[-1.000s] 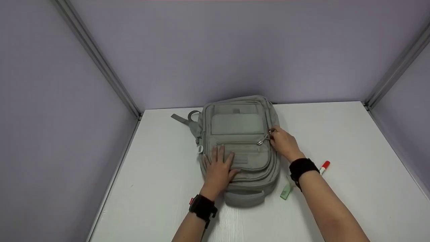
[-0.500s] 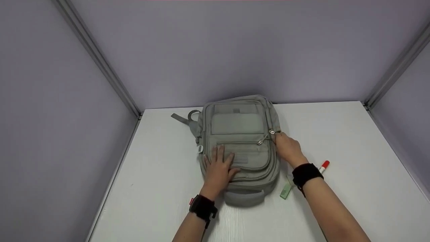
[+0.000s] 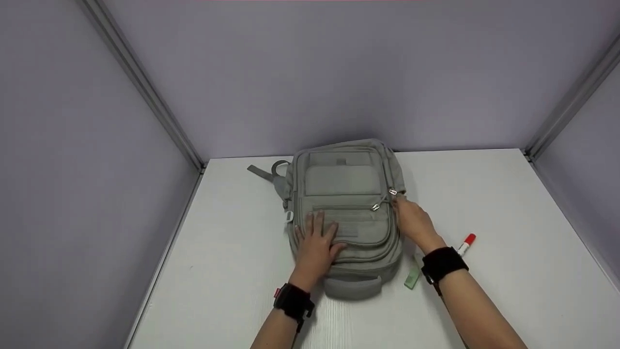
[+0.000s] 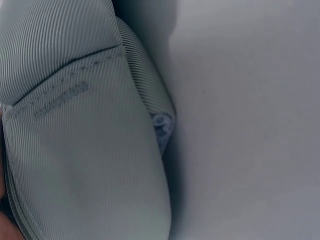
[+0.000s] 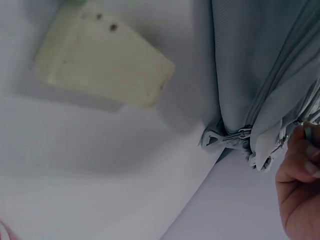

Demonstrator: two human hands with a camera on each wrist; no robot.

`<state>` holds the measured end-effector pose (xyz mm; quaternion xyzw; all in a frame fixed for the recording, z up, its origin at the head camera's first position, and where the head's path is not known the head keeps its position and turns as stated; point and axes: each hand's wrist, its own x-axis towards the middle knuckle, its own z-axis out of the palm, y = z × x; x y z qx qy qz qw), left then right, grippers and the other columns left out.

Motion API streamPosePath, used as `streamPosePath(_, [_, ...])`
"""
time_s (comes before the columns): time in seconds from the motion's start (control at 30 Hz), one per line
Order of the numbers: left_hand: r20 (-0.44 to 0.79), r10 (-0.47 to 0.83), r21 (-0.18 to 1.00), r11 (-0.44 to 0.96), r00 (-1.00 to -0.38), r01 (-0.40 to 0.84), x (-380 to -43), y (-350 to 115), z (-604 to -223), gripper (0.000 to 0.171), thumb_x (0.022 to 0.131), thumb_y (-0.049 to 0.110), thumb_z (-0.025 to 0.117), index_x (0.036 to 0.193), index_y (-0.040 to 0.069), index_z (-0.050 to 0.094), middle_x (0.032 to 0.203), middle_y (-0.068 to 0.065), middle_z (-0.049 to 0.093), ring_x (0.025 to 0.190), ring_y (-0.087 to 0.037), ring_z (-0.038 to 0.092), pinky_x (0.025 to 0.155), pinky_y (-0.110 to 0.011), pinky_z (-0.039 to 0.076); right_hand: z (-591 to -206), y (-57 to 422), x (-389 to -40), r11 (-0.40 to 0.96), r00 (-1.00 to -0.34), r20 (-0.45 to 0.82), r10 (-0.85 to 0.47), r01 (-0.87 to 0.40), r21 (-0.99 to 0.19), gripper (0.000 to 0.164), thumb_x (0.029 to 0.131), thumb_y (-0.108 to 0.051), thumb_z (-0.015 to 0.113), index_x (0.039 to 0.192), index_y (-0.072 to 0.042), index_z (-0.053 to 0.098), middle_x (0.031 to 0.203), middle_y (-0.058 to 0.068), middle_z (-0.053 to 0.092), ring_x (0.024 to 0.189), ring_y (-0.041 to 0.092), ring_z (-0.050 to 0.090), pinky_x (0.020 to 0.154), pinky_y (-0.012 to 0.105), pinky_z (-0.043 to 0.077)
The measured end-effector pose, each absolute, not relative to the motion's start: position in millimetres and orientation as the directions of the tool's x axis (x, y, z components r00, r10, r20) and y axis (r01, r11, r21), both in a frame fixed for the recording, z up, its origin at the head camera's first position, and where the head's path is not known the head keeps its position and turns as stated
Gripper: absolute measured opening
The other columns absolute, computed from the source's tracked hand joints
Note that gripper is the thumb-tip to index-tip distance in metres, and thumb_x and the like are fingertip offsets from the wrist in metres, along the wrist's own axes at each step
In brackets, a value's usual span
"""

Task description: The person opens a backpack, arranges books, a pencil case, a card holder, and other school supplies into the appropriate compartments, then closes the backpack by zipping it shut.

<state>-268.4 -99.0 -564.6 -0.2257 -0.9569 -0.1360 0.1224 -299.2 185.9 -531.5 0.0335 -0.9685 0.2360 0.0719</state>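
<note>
Your left hand [image 3: 315, 249] lies flat on the lower front of the grey-green backpack [image 3: 344, 180], fingers spread wide, gripping nothing. Your right hand [image 3: 414, 225] is at the backpack's right edge, its fingers curled and its grip narrow: the right wrist view shows thumb and forefinger pinching a small grey zipper pull [image 5: 307, 131]. The backpack rests front side up on the white worktop [image 3: 227, 252], beneath your left hand and touching your right. Two silver zipper sliders [image 3: 384, 199] sit between your hands, just beside the right fingertips. A loose strap [image 3: 260, 173] extends beyond your left hand, on its far left. Nearer you than the right hand lies an eraser [image 3: 411, 280] with a green sleeve; a red-capped marker [image 3: 466, 244] lies to that hand's right, partly hidden by the black wristband [image 3: 444, 264].
</note>
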Motion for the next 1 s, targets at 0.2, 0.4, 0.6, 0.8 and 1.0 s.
streamPosePath(0.2, [0.276, 0.394, 0.22, 0.862, -0.877, 0.456, -269, -98, -565, 0.065, 0.094, 0.064, 0.044, 0.144, 0.024, 0.051, 0.158, -0.014, 0.025, 0.146, -0.04, 0.013, 0.104, -0.07, 0.02, -534, 186, -284, 0.875, -0.987, 0.152, -0.045, -0.112, -0.47, 0.029, 0.1, -0.012, 0.054, 0.123, 0.003, 0.065, 0.109, 0.022, 0.068, 0.093, 0.038, 0.066, 0.072, 0.051, 0.052])
streamPosePath(0.4, [0.268, 0.389, 0.219, 0.866, -0.882, 0.449, -271, -97, -565, 0.067, 0.094, 0.066, 0.041, 0.146, 0.024, 0.049, 0.159, -0.014, 0.023, 0.146, -0.039, 0.012, 0.105, -0.069, 0.02, -533, 188, -269, 0.881, -0.977, 0.192, -0.093, -0.171, -0.442, 0.023, 0.095, -0.005, 0.059, 0.113, 0.003, 0.071, 0.102, 0.018, 0.069, 0.089, 0.033, 0.067, 0.07, 0.049, 0.052])
streamPosePath(0.6, [0.281, 0.384, 0.206, 0.871, -0.879, 0.446, -270, -97, -564, 0.066, 0.093, 0.065, 0.042, 0.144, 0.024, 0.05, 0.158, -0.014, 0.025, 0.146, -0.04, 0.015, 0.105, -0.069, 0.022, -528, 187, -254, 0.872, -0.982, 0.131, -0.136, -0.181, -0.454, 0.018, 0.093, -0.002, 0.059, 0.105, 0.0, 0.073, 0.085, 0.007, 0.065, 0.07, 0.019, 0.055, 0.062, 0.039, 0.046])
streamPosePath(0.8, [0.326, 0.376, 0.193, 0.872, -0.867, 0.45, -272, -93, -563, 0.062, 0.094, 0.062, 0.047, 0.141, 0.024, 0.055, 0.156, -0.016, 0.029, 0.144, -0.042, 0.02, 0.103, -0.069, 0.025, -517, 185, -241, 0.856, -0.985, 0.02, -0.171, -0.158, -0.493, 0.02, 0.096, -0.003, 0.057, 0.11, 0.002, 0.071, 0.085, 0.006, 0.062, 0.068, 0.015, 0.05, 0.062, 0.034, 0.045])
streamPosePath(1.0, [0.307, 0.369, 0.186, 0.881, -0.877, 0.435, -278, -86, -562, 0.062, 0.094, 0.062, 0.047, 0.142, 0.025, 0.053, 0.157, -0.015, 0.027, 0.145, -0.041, 0.018, 0.104, -0.069, 0.024, -513, 184, -237, 0.837, -0.986, -0.025, -0.164, -0.125, -0.533, 0.027, 0.098, -0.004, 0.055, 0.12, 0.008, 0.065, 0.086, 0.009, 0.063, 0.066, 0.015, 0.05, 0.059, 0.033, 0.045])
